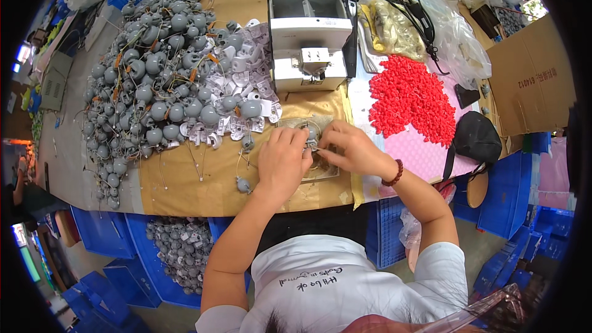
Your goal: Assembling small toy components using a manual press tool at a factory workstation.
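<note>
Left of the machine [308,37], a heap of grey balls [143,94] with wires covers the surface, probably kept there for easy reach by the left hand. White plastic parts [240,126] lie between them, up against the machine's left side. The left hand [280,159], in front of the machine, has its fingers narrow around one grey ball piece [312,131], seemingly to steady it. That piece sits just before the machine; its round end seems to face the machine, its long axis running toward the person, though fingers hide much. The right hand [359,150] has its fingers close together at the piece's near end; whether they pinch it, I cannot tell. Right of the machine, red pieces [410,102] are heaped apart, perhaps to avoid mixing.
</note>
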The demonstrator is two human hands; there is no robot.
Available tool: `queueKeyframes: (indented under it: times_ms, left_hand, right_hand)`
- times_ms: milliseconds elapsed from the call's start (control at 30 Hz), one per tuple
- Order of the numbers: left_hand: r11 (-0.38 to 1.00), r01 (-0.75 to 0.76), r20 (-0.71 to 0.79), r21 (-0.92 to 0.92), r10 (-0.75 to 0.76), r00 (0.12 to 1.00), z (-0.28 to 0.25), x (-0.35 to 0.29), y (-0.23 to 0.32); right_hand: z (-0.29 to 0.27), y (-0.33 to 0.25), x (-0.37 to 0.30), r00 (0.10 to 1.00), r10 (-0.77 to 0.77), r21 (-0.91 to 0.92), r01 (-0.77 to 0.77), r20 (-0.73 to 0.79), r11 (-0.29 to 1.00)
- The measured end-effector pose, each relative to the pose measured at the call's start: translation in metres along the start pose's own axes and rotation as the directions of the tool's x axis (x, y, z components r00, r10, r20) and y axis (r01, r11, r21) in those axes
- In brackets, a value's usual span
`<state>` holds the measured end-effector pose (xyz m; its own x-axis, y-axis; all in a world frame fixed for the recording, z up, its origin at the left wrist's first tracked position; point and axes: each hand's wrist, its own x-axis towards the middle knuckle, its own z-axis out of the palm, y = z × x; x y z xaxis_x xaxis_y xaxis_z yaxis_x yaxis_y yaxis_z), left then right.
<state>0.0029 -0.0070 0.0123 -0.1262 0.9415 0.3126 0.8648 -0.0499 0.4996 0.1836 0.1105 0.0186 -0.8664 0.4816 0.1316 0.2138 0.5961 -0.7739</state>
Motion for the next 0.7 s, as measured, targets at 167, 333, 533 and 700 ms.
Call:
queueKeyframes:
  times_ms: [167,333,533,700]
  left_hand:
    - [1.000,0.007,-0.016,0.006,-0.007,1.000,0.003,0.002,0.002]
    - [0.998,0.006,-0.023,-0.069,-0.007,1.000,0.008,-0.001,0.001]
    - [0.999,-0.015,-0.047,-0.050,0.013,0.999,0.006,0.002,0.001]
    - [0.997,-0.014,-0.064,-0.070,0.009,0.998,0.007,0.001,-0.004]
  right_hand:
    - [-0.001,-0.005,0.010,0.992,-0.130,0.072,0.130,-0.001,0.989]
    - [-0.053,0.056,0.067,0.722,0.045,-0.060,-0.120,-0.690,0.991]
    - [-0.078,0.154,0.143,0.736,0.333,-0.016,-0.422,-0.590,0.906]
    - [-0.078,0.105,0.131,0.572,0.327,0.247,-0.216,-0.752,0.945]
